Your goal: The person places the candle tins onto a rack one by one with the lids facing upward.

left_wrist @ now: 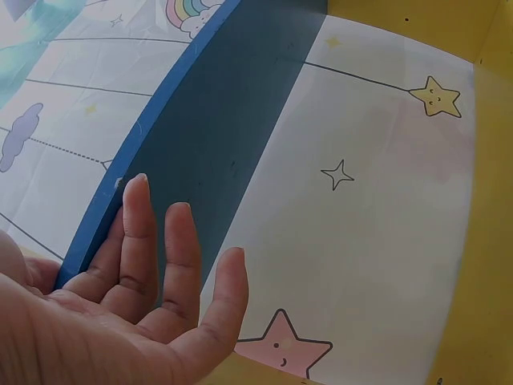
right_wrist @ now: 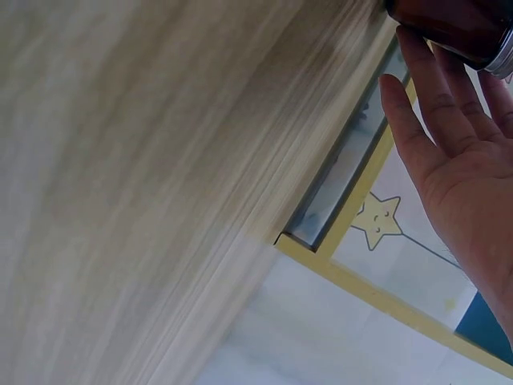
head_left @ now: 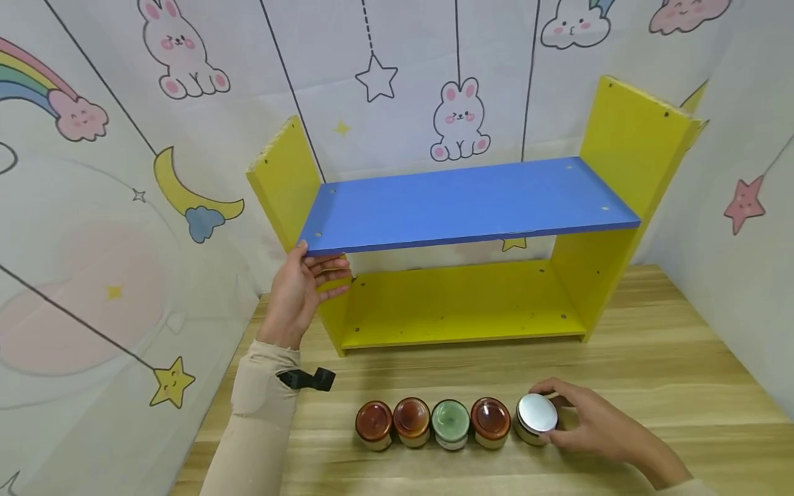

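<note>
My left hand (head_left: 294,296) holds the front left corner of the blue shelf board (head_left: 459,203), thumb on top and fingers underneath. In the left wrist view the fingers (left_wrist: 183,249) spread under the board's blue edge (left_wrist: 132,152). Down on the table, my right hand (head_left: 589,427) grips a jar with a silver lid (head_left: 537,413) between thumb and fingers. The right wrist view catches that dark amber jar (right_wrist: 453,24) partly, at the fingertips. Left of it, in a row, stand jars with reddish-brown tops (head_left: 491,418) and one green-topped jar (head_left: 451,420).
The shelf's yellow side panels (head_left: 639,145) rise above the blue board, and a yellow bottom board (head_left: 459,303) lies below it. Under everything is a wood-grain table (head_left: 657,331). Behind hangs a white backdrop (head_left: 409,131) with cartoon rabbits and stars.
</note>
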The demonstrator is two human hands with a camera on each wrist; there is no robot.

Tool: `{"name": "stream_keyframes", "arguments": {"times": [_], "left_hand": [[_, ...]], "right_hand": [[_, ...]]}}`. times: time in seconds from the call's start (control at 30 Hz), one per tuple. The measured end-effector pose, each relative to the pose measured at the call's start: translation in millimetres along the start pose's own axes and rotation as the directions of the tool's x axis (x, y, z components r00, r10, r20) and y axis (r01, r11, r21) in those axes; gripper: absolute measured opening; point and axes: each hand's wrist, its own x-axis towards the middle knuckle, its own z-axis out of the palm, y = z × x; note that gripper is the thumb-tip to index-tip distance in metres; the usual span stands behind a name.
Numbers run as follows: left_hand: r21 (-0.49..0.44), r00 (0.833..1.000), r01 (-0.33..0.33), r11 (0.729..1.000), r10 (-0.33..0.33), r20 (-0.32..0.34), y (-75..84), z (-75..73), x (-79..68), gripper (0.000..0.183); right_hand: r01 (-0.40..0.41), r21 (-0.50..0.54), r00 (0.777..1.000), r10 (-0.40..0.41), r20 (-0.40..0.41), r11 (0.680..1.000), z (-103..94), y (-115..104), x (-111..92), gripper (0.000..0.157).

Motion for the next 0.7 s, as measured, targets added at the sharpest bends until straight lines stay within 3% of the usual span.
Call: {"name": "stream_keyframes", "arguments": {"times": [0.43, 0.7], "left_hand": [[-0.006, 1.0, 0.004, 1.0, -0.004, 0.001, -0.6, 1.0, 1.3, 0.058], [0.001, 1.0, 0.01, 1.0, -0.01, 0.001, -1.3, 0.8, 0.8, 0.058]], "right_hand": [[0.031, 0.016, 1.0, -0.03, -0.004, 0.999, -1.7, 1.2, 1.0, 0.05], [-0.004, 0.078, 1.0, 0.003, 0.021, 0.997, -1.5, 3.6, -0.4, 0.052]]}}
